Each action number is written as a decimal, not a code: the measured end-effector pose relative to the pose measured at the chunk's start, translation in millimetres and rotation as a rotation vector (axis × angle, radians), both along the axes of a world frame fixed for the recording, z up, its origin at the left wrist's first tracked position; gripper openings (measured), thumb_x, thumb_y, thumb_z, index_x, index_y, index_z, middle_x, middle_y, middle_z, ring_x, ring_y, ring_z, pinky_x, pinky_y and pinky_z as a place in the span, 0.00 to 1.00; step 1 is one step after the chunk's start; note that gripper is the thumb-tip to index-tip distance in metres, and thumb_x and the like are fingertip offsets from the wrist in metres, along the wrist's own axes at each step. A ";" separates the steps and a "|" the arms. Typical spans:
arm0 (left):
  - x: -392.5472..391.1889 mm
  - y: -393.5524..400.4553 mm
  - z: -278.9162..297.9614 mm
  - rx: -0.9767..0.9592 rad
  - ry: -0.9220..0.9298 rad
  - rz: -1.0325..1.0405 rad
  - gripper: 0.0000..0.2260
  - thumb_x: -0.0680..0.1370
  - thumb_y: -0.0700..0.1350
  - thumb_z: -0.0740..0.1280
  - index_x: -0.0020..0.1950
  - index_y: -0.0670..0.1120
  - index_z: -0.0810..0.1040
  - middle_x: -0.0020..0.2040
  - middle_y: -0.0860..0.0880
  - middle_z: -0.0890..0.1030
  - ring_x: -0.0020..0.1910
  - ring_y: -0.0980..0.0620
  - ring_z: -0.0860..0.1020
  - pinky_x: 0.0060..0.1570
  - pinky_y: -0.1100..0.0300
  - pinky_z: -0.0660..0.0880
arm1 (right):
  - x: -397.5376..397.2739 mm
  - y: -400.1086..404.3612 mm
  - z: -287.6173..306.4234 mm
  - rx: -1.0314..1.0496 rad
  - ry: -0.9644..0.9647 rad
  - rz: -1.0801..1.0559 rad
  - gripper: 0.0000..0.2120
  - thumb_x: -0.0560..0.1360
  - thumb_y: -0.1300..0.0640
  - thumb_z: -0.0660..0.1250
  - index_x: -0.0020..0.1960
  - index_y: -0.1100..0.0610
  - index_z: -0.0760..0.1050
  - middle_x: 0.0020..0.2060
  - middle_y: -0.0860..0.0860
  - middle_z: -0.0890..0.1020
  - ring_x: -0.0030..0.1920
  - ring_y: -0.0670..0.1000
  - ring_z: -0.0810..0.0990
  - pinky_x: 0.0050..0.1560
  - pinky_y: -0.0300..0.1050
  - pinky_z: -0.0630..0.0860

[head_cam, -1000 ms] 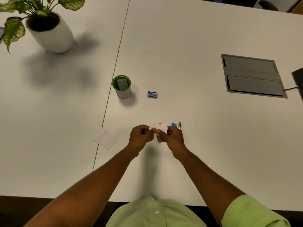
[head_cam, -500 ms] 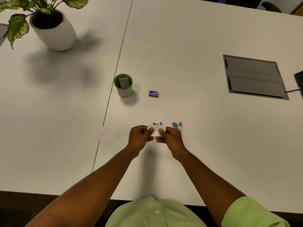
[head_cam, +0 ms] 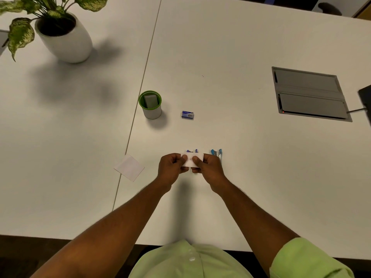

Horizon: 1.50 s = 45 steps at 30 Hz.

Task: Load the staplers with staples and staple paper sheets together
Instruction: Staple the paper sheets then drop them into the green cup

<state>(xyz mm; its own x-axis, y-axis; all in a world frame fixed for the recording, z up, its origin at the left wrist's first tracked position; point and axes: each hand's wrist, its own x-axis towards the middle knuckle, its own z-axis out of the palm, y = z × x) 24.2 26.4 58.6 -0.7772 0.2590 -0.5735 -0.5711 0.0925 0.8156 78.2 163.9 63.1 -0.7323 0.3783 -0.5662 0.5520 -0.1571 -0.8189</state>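
Head view, lower centre of the frame: small white paper sheets (head_cam: 190,160) pinched at both ends, left hand (head_cam: 171,165) on the left edge, right hand (head_cam: 207,167) on the right edge, thumbs on top and curled fingers beneath. Each grip pressed together on the paper, neither spread. Long axis of the paper running left to right across the frame, held just above the white table (head_cam: 241,57).

Directly behind the paper, toward the top of the frame, a small purple stapler (head_cam: 191,151), mostly hidden by the sheets; only its tips visible, so open or closed cannot be told. Just beside the right hand, to the right of the frame, a small blue and silver stapler (head_cam: 216,153). Right hand the nearer to both, judging by position.

Further up, centre: a small blue staple box (head_cam: 187,114), well apart from the hands. Left of it, a green-rimmed white cup (head_cam: 150,105) with a grey block inside. Lower left of centre, a loose white square paper sheet (head_cam: 129,167) flat on the table.

Likely step: squaring up the sheets before feeding an edge into a stapler.
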 end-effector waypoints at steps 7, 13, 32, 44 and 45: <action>-1.8 -2.0 0.0 -0.016 0.022 -0.002 0.07 0.81 0.41 0.68 0.45 0.41 0.82 0.47 0.40 0.84 0.46 0.41 0.84 0.52 0.46 0.83 | -1.2 1.1 1.5 -0.049 -0.021 -0.016 0.12 0.82 0.61 0.64 0.62 0.65 0.78 0.48 0.56 0.84 0.43 0.53 0.84 0.40 0.40 0.83; -3.6 -2.1 -0.6 -0.019 0.032 0.003 0.07 0.80 0.41 0.69 0.43 0.42 0.82 0.45 0.42 0.84 0.45 0.43 0.84 0.50 0.48 0.83 | -3.8 2.6 3.6 -0.101 -0.026 -0.049 0.07 0.82 0.60 0.64 0.56 0.60 0.79 0.45 0.52 0.84 0.40 0.52 0.85 0.36 0.38 0.81; -24.8 -9.0 68.2 0.365 -0.091 -0.081 0.07 0.77 0.40 0.72 0.39 0.42 0.81 0.42 0.43 0.81 0.49 0.43 0.84 0.51 0.46 0.82 | -4.1 8.7 82.1 -0.348 0.220 -0.107 0.07 0.73 0.59 0.73 0.48 0.63 0.83 0.44 0.59 0.83 0.42 0.56 0.82 0.37 0.42 0.81; -32.3 -5.0 161.1 0.447 0.186 -0.077 0.06 0.69 0.45 0.73 0.42 0.43 0.83 0.45 0.45 0.85 0.47 0.45 0.86 0.43 0.51 0.84 | -15.3 8.9 175.0 -0.150 0.487 0.011 0.04 0.70 0.58 0.74 0.44 0.53 0.86 0.42 0.53 0.87 0.43 0.56 0.86 0.37 0.42 0.81; -32.8 -4.9 161.4 0.440 0.199 -0.077 0.06 0.69 0.45 0.72 0.42 0.44 0.83 0.45 0.46 0.86 0.47 0.45 0.86 0.45 0.50 0.84 | -16.1 8.3 175.6 -0.112 0.488 0.013 0.04 0.69 0.57 0.75 0.44 0.52 0.85 0.42 0.52 0.87 0.43 0.56 0.86 0.37 0.42 0.81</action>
